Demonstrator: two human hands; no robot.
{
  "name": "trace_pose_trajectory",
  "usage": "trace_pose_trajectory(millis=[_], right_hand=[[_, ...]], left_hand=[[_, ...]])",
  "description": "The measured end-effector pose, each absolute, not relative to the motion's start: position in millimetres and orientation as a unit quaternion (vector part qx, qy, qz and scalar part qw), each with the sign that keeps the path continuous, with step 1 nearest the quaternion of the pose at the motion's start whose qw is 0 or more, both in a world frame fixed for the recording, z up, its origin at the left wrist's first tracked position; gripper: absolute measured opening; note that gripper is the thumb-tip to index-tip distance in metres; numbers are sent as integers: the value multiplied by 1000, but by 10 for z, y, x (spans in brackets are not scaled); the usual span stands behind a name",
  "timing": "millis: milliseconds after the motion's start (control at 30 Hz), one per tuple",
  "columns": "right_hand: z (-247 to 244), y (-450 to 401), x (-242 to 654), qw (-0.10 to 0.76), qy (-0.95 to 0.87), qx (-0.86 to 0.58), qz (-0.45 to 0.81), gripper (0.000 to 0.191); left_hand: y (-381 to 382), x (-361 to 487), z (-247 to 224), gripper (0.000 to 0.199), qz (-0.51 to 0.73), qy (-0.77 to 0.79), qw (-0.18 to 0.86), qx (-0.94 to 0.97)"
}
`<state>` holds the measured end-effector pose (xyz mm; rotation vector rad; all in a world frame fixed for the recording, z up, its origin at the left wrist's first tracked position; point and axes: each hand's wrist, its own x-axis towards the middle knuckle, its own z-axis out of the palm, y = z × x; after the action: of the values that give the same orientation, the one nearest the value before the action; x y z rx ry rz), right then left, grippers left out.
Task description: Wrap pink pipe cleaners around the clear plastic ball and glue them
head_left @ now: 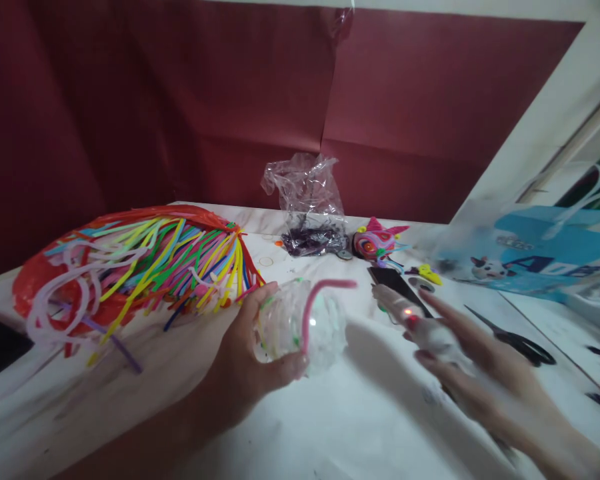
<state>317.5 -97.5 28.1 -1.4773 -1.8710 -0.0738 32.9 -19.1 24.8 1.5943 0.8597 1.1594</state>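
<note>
Pink pipe cleaner arching over a clear, wrapped ball, both clasped in the left hand above the table. Right hand hovers open and empty, near. Only one stem is bent on; the multicoloured heap remains unused.

Bare white table open between left hand and right hand. Blocked far left by heaped pipe cleaners. Ahead, plastic bag, colourful toy and dark phone crowding. Scissors lying right.
</note>
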Motion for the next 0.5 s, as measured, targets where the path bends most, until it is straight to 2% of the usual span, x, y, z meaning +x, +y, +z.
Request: trace_pose_trajectory(millis=[167,300,433,500], right_hand=[[-66,-727,3041,243,-817,-513,-100,61],[-171,-717,2913,192,-837,-503,-97,64],[6,-841,2979,166,-852,-494,-48,45],[210,-913,3016,197,-834,-513,-54,35]], left_hand=[[-138,344,219,76,533,324,462,631],[-184,327,218,82,497,340,461,652],[-236,305,254,87,470,353,464,662],[-256,300,258,88,449,348,477,671]])
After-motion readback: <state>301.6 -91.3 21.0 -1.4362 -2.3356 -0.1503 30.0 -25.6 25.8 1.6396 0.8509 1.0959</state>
